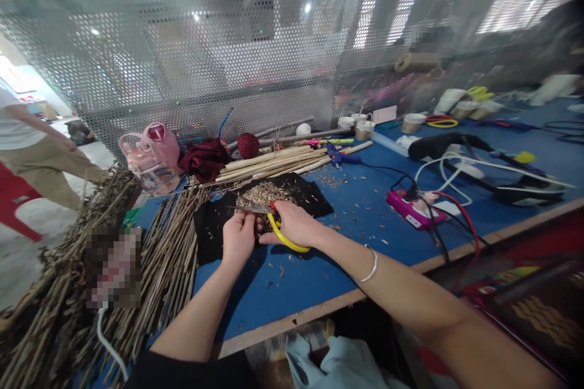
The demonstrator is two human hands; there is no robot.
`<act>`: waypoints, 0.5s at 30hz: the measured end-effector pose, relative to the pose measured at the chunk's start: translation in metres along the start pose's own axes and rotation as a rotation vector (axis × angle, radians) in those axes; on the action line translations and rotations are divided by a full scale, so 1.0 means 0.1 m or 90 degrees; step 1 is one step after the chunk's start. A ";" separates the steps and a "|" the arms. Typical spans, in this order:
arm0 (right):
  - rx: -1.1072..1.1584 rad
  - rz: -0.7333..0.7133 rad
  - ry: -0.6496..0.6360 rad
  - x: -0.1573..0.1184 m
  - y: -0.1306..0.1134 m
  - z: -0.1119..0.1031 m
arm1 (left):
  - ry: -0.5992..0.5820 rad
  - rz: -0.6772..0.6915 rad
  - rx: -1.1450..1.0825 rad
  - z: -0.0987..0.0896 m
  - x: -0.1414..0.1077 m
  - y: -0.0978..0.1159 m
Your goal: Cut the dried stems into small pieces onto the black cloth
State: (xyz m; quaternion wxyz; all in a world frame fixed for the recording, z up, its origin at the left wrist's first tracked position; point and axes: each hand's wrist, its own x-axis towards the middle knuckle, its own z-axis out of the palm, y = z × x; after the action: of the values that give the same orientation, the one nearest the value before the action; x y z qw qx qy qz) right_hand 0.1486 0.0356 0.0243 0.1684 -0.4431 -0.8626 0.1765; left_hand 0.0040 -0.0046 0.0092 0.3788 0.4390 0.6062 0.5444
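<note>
Yellow-handled scissors (288, 243) are gripped in my right hand (298, 225), with their metal blades pointing left over the pile. My left hand (238, 237) is closed in a pinch just below the blades; what its fingers hold is too small to make out. Behind both hands lies a heap of short cut plant pieces (269, 193) on a black cloth (314, 194). Loose bits are scattered over the blue tabletop (356, 243) to the right. A bundle of thin dry stalks (168, 249) lies left of the cloth.
Pale sticks (274, 164), a dark red yarn ball (247, 146) and a pink-topped bottle (155, 164) stand behind. A blue glue gun (342, 157) and a magenta power strip (415, 209) with cables lie right. Leafy dry stalks (68, 255) fill the left. A person (36, 146) stands beyond.
</note>
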 end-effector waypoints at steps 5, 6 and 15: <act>-0.036 0.034 -0.026 -0.02 -0.03 -0.02 | 0.023 0.058 0.101 -0.01 -0.02 -0.01; -0.046 0.047 -0.038 -0.02 -0.03 -0.01 | 0.030 0.080 0.137 -0.02 -0.02 -0.01; -0.098 0.092 -0.066 -0.01 -0.01 0.11 | 0.027 0.143 0.325 -0.07 0.02 -0.05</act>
State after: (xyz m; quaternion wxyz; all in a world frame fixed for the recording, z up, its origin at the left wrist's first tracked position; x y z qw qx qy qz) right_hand 0.1436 0.0331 0.0152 0.0756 -0.5061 -0.8469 0.1446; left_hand -0.0034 -0.0048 0.0047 0.1807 0.5731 0.6789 0.4218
